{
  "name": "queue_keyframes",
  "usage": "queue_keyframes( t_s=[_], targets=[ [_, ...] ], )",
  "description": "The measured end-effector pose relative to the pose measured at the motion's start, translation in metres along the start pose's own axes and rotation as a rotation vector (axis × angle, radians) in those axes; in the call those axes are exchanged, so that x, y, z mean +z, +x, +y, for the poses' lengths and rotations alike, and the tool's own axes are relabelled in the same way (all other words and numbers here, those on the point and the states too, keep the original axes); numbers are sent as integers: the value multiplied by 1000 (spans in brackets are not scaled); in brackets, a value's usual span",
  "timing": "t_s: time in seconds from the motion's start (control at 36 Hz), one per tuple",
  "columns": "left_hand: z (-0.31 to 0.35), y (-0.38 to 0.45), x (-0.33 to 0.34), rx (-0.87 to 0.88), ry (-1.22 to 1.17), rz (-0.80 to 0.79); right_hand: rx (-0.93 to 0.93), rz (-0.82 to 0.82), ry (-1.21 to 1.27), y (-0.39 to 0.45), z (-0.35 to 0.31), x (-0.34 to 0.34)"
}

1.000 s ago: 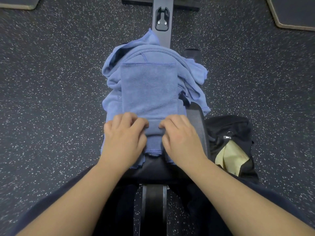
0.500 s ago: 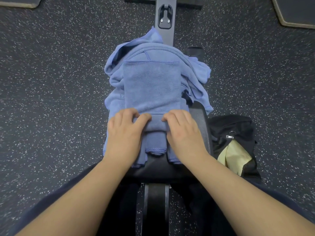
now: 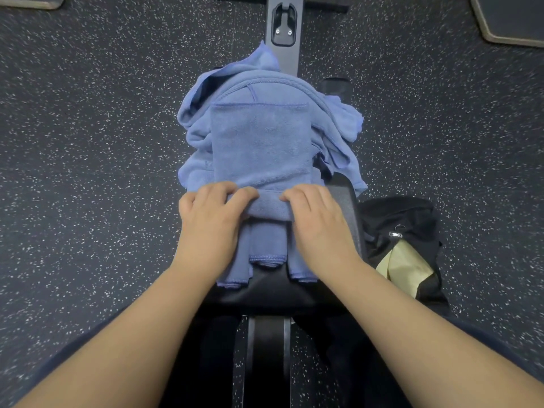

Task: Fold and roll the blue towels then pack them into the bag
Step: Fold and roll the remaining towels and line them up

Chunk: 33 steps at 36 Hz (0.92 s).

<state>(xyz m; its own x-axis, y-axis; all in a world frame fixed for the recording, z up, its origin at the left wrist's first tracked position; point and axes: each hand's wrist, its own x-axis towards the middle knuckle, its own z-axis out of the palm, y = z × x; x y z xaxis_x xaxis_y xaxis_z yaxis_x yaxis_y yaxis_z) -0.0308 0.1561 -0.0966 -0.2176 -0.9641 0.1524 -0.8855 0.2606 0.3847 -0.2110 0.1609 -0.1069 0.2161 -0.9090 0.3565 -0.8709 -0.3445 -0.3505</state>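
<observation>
- Floor point(image 3: 88, 172): dark rubber surface with white speckles, extending on both sides of the bench.
- Left hand point(image 3: 210, 223): placed on the near left part of the folded blue towel point(image 3: 260, 148); fingers curled over a rolled edge of the cloth and gripping it, thumb side toward the centre.
- Folded blue towel: lies lengthwise as a long strip along the padded bench point(image 3: 265, 290), its far end on top of the loose pile. The near portion is turned into a short roll between the two hands. Below the roll, hemmed towel ends hang toward the near edge of the bench.
- Pile of blue towels point(image 3: 335, 122): crumpled, unfolded, heaped at the far end of the bench beneath and around the folded strip; one corner drapes over the right side.
- Bench rail point(image 3: 284, 22): dark metal, running away from the pile, with a black bracket fixed to it.
- Right hand point(image 3: 319, 223): on the near right part of the same roll, fingers curled over and gripping the cloth, level with the left hand.
- Black bag point(image 3: 397, 219): on the floor just beside the bench's right side, zip open, a pale yellow lining or item point(image 3: 403, 269) showing inside. No towel is visible inside.
</observation>
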Motion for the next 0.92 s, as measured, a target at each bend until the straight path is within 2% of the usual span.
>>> queue_keyframes(
  t_s=[0.28, 0.5, 0.67, 0.81, 0.92],
  targets=[
    [-8, -9, -16, 64, -47, -157, -76, -212, 78, -9, 6, -23],
    [-9, -21, -25, 147, -39, -222, -147, -334, 78, -19, 3, -44],
    [-12, -27, -36, 267, 13, -338, -178, -412, 64, -29, 1, -48],
    [-16, -30, -40, 364, 34, -360, -212, -458, 34, -35, 4, -55],
    [-13, -32, -39, 364, -13, -332, -170, -469, 59, -37, 6, -49]
  ],
)
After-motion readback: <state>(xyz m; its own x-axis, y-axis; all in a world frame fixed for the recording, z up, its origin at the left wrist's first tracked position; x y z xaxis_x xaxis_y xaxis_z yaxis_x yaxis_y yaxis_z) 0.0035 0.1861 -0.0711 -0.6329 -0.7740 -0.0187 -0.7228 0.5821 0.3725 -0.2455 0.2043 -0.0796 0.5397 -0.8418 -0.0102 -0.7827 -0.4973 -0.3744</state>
